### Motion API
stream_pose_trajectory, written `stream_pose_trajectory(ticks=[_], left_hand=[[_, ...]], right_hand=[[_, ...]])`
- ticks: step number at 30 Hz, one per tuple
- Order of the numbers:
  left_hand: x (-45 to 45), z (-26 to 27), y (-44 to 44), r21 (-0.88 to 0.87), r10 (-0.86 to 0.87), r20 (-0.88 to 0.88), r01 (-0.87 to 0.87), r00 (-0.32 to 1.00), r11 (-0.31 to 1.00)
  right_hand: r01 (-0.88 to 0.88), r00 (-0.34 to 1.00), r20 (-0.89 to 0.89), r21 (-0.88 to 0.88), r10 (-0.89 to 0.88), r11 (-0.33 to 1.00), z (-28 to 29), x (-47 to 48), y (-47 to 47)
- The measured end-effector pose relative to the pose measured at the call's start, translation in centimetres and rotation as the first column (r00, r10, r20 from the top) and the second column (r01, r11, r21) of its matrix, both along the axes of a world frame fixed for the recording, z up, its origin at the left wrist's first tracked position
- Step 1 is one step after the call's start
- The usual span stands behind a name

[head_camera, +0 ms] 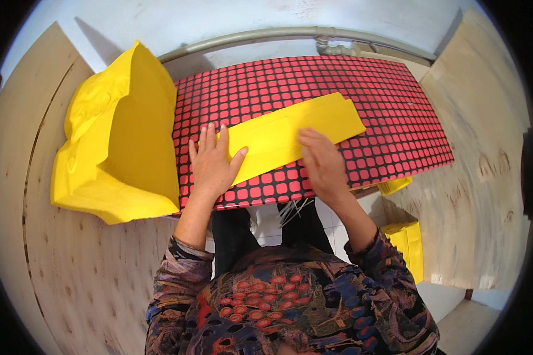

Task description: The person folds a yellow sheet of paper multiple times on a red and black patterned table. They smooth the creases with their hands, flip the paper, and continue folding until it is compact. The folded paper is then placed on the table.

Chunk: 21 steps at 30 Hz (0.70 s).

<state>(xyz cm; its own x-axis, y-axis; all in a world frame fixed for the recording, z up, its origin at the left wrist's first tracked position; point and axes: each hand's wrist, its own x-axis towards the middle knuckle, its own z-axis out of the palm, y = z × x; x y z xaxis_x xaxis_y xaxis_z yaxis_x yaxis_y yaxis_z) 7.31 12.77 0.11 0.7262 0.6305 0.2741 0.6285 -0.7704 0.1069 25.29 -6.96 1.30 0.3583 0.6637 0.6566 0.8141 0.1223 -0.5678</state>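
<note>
A folded yellow sheet (266,133), perhaps cloth or paper, lies aslant on a table with a red and black checked cover (382,97). Its layers are slightly offset at the right end. My left hand (214,166) rests flat, fingers spread, over the sheet's left end. At the sheet's lower edge, right of its middle, is my right hand (323,164), slightly blurred, its fingers close together and bent; whether it grips the edge is not clear. A large upright yellow stack or bag-like piece (137,146) with curved, wavy sides stands at the table's left end.
Wooden boards flank the table at left (93,257) and right (471,177). A grey pipe (257,34) runs along the wall behind. More yellow folded material (406,246) stands low at the right, and another yellow piece (395,185) shows beneath the table's right edge. White strands hang below the front edge.
</note>
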Motion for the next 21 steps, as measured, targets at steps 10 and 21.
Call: stream_pose_trajectory(ticks=[10,21], left_hand=[[0.1,0.8,-0.3,-0.047,0.011,-0.051,-0.013,0.999,0.999],[0.1,0.8,-0.3,-0.064,0.018,-0.067,-0.022,0.998,0.998]], right_hand=[[0.026,0.954,0.297,-0.246,0.050,0.969,-1.9,-1.1,9.1],[0.251,0.893,0.448,-0.403,-0.050,0.880,-2.3,12.9,3.1]])
